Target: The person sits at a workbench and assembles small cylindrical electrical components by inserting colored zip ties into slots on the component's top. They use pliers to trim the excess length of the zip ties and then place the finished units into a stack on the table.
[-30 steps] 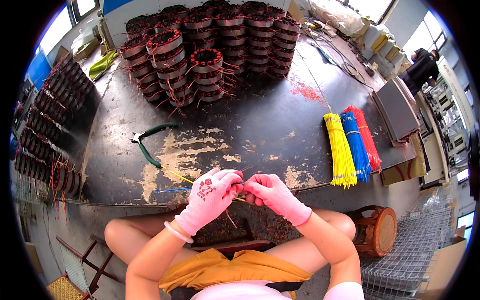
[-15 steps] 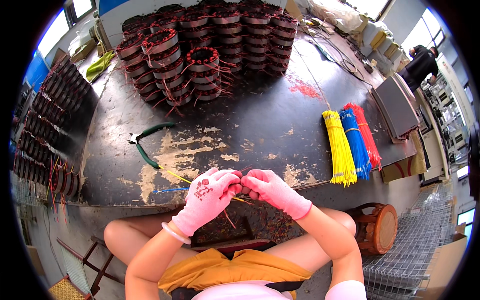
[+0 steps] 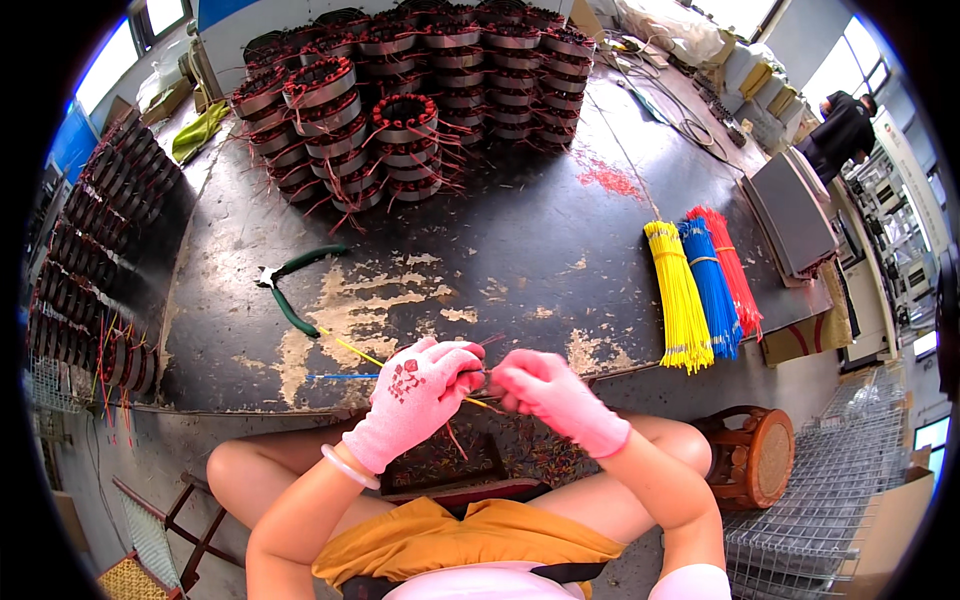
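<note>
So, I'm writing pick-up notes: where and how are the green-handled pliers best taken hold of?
I'd grip the pliers by both green handles, closer to the pivot than the tips, coming from the right: the metal head points left and the handles splay widely rightward. Keep clear of the yellow wire, whose end lies by the nearer handle's tip.

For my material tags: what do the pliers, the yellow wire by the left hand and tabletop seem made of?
Pliers: silvery head, apparently metal by its shine; smooth green handles, probably plastic or rubber. Yellow wire: bright, even colour suggests plastic insulation. Tabletop: dark, glossy surface, worn to ragged tan patches, perhaps wood.
</note>
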A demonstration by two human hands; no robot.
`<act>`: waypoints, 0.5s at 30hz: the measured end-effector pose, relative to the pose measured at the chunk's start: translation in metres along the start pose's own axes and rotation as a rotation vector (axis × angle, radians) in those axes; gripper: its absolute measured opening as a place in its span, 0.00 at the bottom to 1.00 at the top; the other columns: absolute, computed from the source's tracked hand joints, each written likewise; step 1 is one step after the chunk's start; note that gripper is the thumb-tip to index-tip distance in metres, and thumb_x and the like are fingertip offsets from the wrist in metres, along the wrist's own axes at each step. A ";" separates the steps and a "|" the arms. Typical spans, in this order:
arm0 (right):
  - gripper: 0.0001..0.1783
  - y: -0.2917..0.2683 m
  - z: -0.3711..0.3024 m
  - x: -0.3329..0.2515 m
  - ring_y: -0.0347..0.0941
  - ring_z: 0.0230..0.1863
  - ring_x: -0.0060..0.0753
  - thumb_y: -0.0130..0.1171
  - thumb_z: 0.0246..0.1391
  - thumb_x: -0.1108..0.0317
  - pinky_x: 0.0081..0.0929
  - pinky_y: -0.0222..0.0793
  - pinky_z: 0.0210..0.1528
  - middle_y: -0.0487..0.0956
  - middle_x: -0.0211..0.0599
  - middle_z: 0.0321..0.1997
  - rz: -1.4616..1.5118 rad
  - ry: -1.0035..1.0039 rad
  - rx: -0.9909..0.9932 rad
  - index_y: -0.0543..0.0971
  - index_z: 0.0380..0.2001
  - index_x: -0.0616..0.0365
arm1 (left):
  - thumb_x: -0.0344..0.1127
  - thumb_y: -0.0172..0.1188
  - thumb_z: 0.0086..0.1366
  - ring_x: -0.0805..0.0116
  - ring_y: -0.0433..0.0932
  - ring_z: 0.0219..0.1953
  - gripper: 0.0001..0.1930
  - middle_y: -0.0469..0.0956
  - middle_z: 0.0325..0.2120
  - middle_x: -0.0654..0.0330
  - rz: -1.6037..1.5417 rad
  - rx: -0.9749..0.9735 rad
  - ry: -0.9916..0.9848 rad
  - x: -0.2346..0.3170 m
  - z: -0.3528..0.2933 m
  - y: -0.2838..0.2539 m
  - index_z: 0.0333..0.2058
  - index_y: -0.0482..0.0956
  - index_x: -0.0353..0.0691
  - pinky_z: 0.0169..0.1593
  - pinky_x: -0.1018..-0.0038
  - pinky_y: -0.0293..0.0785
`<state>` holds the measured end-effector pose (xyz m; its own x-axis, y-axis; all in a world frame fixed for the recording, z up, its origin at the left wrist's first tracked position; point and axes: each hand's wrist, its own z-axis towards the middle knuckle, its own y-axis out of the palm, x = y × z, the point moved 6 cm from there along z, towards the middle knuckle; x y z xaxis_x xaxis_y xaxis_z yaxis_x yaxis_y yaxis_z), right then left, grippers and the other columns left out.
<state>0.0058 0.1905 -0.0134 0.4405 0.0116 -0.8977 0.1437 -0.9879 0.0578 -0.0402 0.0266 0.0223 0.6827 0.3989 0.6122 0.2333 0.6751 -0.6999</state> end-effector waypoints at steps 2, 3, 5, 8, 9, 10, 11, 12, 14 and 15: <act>0.14 -0.030 -0.019 -0.024 0.80 0.30 0.26 0.58 0.66 0.59 0.27 0.74 0.34 0.84 0.34 0.30 -0.358 -0.143 0.255 0.83 0.35 0.58 | 0.30 0.63 0.61 0.58 0.81 0.40 0.04 0.84 0.42 0.66 0.013 0.007 -0.022 -0.005 -0.003 -0.005 0.35 0.80 0.44 0.44 0.63 0.79; 0.15 -0.035 -0.028 -0.023 0.81 0.32 0.33 0.60 0.65 0.55 0.31 0.75 0.35 0.84 0.37 0.32 -0.586 -0.177 0.246 0.83 0.34 0.57 | 0.30 0.63 0.61 0.58 0.81 0.40 0.04 0.84 0.42 0.66 0.019 0.005 -0.027 -0.005 -0.003 -0.005 0.35 0.80 0.44 0.44 0.63 0.79; 0.19 -0.027 -0.029 -0.016 0.83 0.35 0.44 0.63 0.62 0.49 0.37 0.77 0.37 0.85 0.41 0.34 -1.075 -0.153 0.122 0.84 0.33 0.55 | 0.30 0.63 0.61 0.58 0.81 0.40 0.04 0.84 0.41 0.66 0.020 0.018 -0.029 -0.006 -0.003 -0.006 0.35 0.80 0.44 0.44 0.63 0.78; 0.18 -0.005 -0.023 -0.024 0.82 0.36 0.36 0.68 0.53 0.48 0.35 0.76 0.39 0.80 0.33 0.30 -1.462 -0.532 0.284 0.79 0.29 0.51 | 0.30 0.63 0.61 0.58 0.80 0.40 0.04 0.84 0.41 0.66 0.022 0.009 -0.014 -0.002 0.001 -0.006 0.35 0.80 0.43 0.45 0.64 0.78; 0.16 0.003 -0.019 -0.036 0.80 0.35 0.34 0.68 0.53 0.50 0.35 0.75 0.39 0.78 0.31 0.29 -1.485 -0.705 0.326 0.78 0.29 0.49 | 0.30 0.63 0.61 0.58 0.80 0.40 0.04 0.84 0.41 0.66 0.029 0.005 -0.021 -0.002 0.001 -0.006 0.35 0.80 0.43 0.45 0.64 0.78; 0.15 0.011 -0.016 -0.047 0.79 0.34 0.32 0.68 0.53 0.52 0.34 0.74 0.38 0.75 0.29 0.28 -1.502 -0.881 0.370 0.77 0.29 0.48 | 0.30 0.63 0.61 0.58 0.80 0.40 0.04 0.84 0.41 0.66 0.025 0.005 -0.019 -0.002 0.000 -0.006 0.36 0.80 0.43 0.45 0.64 0.78; 0.13 0.018 -0.012 -0.047 0.77 0.35 0.32 0.67 0.53 0.54 0.34 0.73 0.39 0.73 0.28 0.28 -1.496 -0.929 0.325 0.76 0.30 0.48 | 0.30 0.63 0.61 0.58 0.80 0.40 0.04 0.84 0.41 0.65 0.021 0.006 -0.016 -0.002 0.000 -0.005 0.36 0.80 0.43 0.45 0.64 0.78; 0.13 0.020 -0.009 -0.047 0.78 0.34 0.32 0.67 0.53 0.54 0.34 0.73 0.38 0.74 0.28 0.28 -1.471 -0.956 0.291 0.77 0.30 0.49 | 0.30 0.63 0.61 0.57 0.80 0.40 0.04 0.84 0.41 0.65 0.012 0.009 -0.011 -0.003 0.000 -0.004 0.36 0.80 0.43 0.45 0.64 0.78; 0.12 0.021 -0.003 -0.043 0.78 0.32 0.33 0.66 0.54 0.55 0.34 0.73 0.36 0.76 0.28 0.29 -1.421 -1.007 0.226 0.78 0.29 0.49 | 0.31 0.63 0.61 0.57 0.80 0.40 0.05 0.84 0.42 0.65 0.016 -0.018 -0.003 -0.003 0.002 -0.006 0.37 0.81 0.43 0.45 0.63 0.78; 0.07 0.016 0.006 -0.040 0.77 0.28 0.33 0.66 0.57 0.61 0.33 0.70 0.30 0.82 0.29 0.30 -1.020 -0.953 0.163 0.82 0.35 0.50 | 0.31 0.63 0.61 0.57 0.80 0.40 0.06 0.84 0.42 0.65 0.016 -0.019 -0.001 -0.003 0.001 -0.006 0.38 0.81 0.43 0.45 0.63 0.78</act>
<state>-0.0145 0.1736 0.0209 -0.5657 0.6812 -0.4647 -0.1003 -0.6161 -0.7812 -0.0440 0.0216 0.0252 0.6857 0.4107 0.6010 0.2354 0.6562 -0.7169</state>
